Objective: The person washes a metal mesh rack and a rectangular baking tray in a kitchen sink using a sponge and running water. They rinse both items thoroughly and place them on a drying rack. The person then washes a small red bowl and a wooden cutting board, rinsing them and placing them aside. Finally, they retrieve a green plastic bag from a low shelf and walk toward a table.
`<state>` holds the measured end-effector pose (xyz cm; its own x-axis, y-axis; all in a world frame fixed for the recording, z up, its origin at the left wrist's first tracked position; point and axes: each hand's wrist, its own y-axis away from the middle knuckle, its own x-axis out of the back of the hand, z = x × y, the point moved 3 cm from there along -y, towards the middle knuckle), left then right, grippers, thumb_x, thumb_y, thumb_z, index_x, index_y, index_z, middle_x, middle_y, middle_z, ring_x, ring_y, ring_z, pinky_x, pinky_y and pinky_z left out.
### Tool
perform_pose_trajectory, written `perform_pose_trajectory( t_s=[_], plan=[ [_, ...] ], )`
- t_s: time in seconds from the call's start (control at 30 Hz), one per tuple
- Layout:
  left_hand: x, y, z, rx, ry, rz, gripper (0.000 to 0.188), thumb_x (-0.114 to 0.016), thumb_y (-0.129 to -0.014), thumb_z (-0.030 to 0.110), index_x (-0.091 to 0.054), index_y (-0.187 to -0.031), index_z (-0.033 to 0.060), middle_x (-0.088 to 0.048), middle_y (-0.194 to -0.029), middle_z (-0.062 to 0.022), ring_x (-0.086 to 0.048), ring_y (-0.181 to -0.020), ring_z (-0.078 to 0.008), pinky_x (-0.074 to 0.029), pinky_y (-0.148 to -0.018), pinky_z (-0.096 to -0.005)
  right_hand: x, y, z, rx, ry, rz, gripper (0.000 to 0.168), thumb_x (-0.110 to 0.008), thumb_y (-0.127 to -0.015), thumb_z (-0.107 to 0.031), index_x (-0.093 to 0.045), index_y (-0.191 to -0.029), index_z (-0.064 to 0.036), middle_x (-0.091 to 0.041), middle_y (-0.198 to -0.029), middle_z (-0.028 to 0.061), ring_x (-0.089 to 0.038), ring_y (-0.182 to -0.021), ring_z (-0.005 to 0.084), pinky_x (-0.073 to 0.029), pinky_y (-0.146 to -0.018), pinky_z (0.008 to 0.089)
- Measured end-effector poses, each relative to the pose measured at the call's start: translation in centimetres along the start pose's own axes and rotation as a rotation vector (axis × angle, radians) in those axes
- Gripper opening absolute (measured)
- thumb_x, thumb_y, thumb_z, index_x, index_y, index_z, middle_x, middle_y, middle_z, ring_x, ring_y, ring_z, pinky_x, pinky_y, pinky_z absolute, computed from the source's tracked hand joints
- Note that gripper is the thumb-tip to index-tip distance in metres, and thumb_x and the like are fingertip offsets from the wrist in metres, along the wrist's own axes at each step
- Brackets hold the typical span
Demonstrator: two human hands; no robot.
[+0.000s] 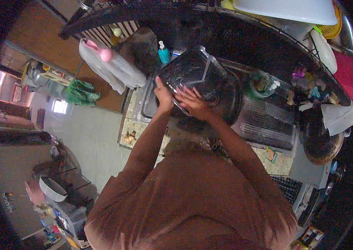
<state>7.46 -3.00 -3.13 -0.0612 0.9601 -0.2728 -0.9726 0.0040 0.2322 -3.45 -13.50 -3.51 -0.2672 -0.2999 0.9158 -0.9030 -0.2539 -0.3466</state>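
Observation:
A dark rectangular tray or pan (182, 70) with a shiny rim is tilted over the sink (148, 104), and its surface looks wet. My left hand (164, 97) grips its left edge, thumb pointing up along the side. Across the near rim lies my right hand (192, 101), its fingers spread and touching the tray. The undersides of both hands are hidden. Just behind the tray stands a teal pump bottle (164, 54) with a white top.
Right of the sink is a ribbed drainboard (267, 122) with a green-tinted bowl (261, 86) at its back. A dark pan (321, 143) sits farther right. White plastic (114, 67) with a pink item (103, 53) lies left. A dark shelf edge (276, 40) curves overhead.

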Motion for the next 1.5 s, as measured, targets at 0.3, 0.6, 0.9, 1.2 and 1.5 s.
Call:
perform_pose_trajectory(
  t_s=[0.3, 0.6, 0.9, 1.2, 1.5],
  plan=[
    [8.5, -4.6, -1.9, 0.063, -0.104, 0.044, 0.039, -0.052, -0.089, 0.027, -0.054, -0.096, -0.011, -0.061, -0.086, -0.0186, -0.061, -0.074, -0.0266, -0.049, -0.064, -0.0386, 3.5, 5.8, 4.7, -0.161, -0.065, 0.078, 0.044, -0.053, -0.084, -0.019, -0.045, -0.126, -0.011, -0.044, -0.13, 0.0086, -0.04, -0.121, 0.0273, -0.026, -0.104, 0.0425],
    [7.6, 1.0, -0.3, 0.553, 0.344, -0.193, 0.032, -0.034, -0.089, 0.017, -0.053, -0.1, -0.0068, -0.062, -0.092, -0.0165, -0.061, -0.08, -0.0281, -0.052, -0.071, -0.0418, 11.0, 0.1, 18.4, -0.518, -0.012, 0.602, 0.041, -0.054, -0.086, -0.028, -0.048, -0.12, -0.006, -0.051, -0.119, 0.0171, -0.051, -0.109, 0.0312, -0.042, -0.092, 0.0395],
    [9.7, -1.1, 1.2, 0.101, -0.098, -0.066, 0.03, -0.05, -0.088, 0.02, -0.049, -0.102, -0.0061, -0.057, -0.089, -0.0118, -0.053, -0.076, -0.02, -0.044, -0.066, -0.0344, 14.7, -5.8, 25.8, -0.707, 0.187, 0.404, 0.035, -0.054, -0.084, -0.029, -0.054, -0.111, -0.006, -0.055, -0.109, 0.0154, -0.054, -0.102, 0.0292, -0.043, -0.089, 0.037],
    [3.2, 4.4, 8.8, -0.029, -0.24, -0.118, 0.025, -0.056, -0.081, 0.01, -0.049, -0.101, -0.0033, -0.056, -0.073, -0.0078, -0.052, -0.06, -0.0157, -0.042, -0.055, -0.0297, 8.6, -0.5, 23.0, -0.775, -0.035, 0.412, 0.031, -0.054, -0.082, -0.03, -0.061, -0.1, -0.007, -0.059, -0.099, 0.0136, -0.057, -0.093, 0.027, -0.043, -0.085, 0.0344],
    [0.0, 9.6, 12.2, -0.016, -0.101, -0.215, 0.05, -0.058, -0.083, 0.013, -0.035, -0.126, 0.0049, -0.055, -0.098, -0.0084, -0.053, -0.081, -0.0141, -0.048, -0.065, -0.0305, 11.9, -2.0, -7.1, -0.629, -0.431, -0.385, 0.048, -0.057, -0.083, -0.017, -0.037, -0.124, -0.002, -0.054, -0.103, 0.0314, -0.054, -0.1, 0.041, -0.042, -0.085, 0.0472]
  ],
)
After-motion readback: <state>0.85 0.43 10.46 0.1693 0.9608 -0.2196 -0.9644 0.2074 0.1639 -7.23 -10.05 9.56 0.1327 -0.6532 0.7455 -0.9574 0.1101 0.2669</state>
